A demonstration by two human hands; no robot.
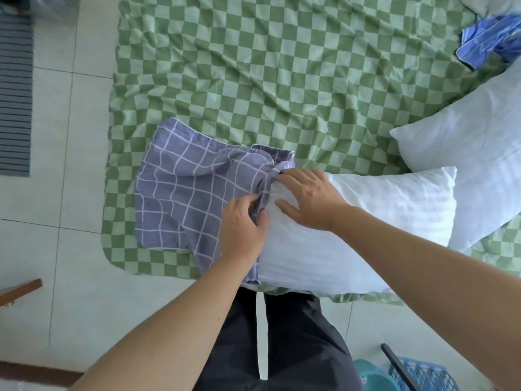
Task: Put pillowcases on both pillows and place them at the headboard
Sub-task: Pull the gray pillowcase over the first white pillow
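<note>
Under both hands, at the near edge of the bed covered in a green-and-white checked sheet (pixel 282 66), lies a plump white pillow (pixel 366 221) with one end pushed into the mouth of a purple pillowcase with a thin white grid (pixel 183 193). The pillowcase spreads away beyond the left hand (pixel 242 224), flat and rumpled on the sheet. The left hand pinches the bunched hem of the pillowcase between curled fingers and thumb, right where cloth meets pillow. Just beside it, the right hand (pixel 310 196) rests on the pillow with fingers fairly straight and spread, its fingertips touching the gathered hem. Beyond the right hand a second bare white pillow (pixel 465 136) lies touching the first. Farther off lies crumpled blue striped fabric (pixel 485 43).
</note>
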